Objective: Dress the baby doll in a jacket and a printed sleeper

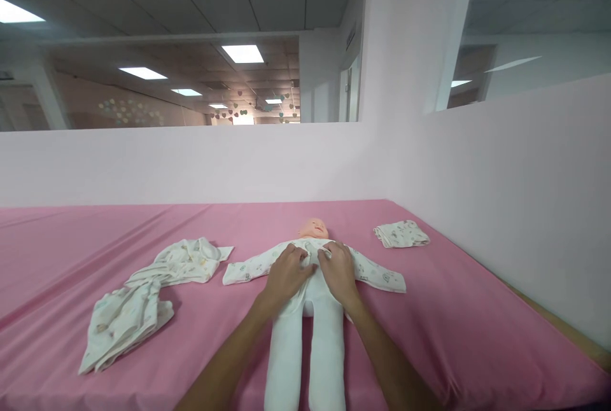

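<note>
A baby doll lies on its back on the pink sheet, head away from me, white cloth legs toward me. It wears a white printed top with both sleeves spread out sideways. My left hand and my right hand rest side by side on the doll's chest, fingers pinching the front edges of the top near the collar.
A crumpled white printed garment lies to the left of the doll. A small folded printed cloth sits at the back right. Pale pink partition walls close the bed at the back and right.
</note>
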{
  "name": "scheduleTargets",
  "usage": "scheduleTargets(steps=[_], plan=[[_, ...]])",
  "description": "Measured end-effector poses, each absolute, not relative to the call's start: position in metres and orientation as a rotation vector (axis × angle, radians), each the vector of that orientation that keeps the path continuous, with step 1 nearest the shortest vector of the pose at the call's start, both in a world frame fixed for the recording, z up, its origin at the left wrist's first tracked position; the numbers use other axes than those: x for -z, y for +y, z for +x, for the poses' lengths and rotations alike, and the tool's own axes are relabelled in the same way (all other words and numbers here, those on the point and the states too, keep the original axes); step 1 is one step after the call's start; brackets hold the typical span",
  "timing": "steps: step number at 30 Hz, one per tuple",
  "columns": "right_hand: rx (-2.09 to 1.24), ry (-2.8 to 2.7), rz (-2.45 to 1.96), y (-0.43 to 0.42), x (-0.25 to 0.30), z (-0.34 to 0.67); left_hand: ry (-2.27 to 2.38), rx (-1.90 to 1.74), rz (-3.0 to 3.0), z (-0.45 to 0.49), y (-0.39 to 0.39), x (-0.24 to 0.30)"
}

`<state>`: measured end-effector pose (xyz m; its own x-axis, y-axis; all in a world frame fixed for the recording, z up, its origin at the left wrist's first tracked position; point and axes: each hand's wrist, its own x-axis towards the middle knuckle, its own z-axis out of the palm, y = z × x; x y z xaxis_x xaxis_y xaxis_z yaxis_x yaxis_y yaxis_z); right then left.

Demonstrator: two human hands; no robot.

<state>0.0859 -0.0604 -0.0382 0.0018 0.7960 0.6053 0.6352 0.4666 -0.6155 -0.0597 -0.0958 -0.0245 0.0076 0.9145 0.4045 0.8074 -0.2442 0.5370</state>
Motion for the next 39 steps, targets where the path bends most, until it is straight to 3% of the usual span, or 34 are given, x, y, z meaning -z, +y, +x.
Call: scheduleTargets(steps=[6,10,39], plan=[[-0.700,-1.575,-1.035,-0.059,0.036,0.084,1.934,-0.982,2.170,-0.058,-0.085,0.021],[-0.824,-1.524,-0.970,-0.054,0.040,0.085,1.931,-0.885,2.238,-0.062,-0.074,0.013],[-0.722,-1.296,-0.991,-0.056,0.036,0.083,1.815,-1.053,2.302,-0.079,-0.065,0.028]])
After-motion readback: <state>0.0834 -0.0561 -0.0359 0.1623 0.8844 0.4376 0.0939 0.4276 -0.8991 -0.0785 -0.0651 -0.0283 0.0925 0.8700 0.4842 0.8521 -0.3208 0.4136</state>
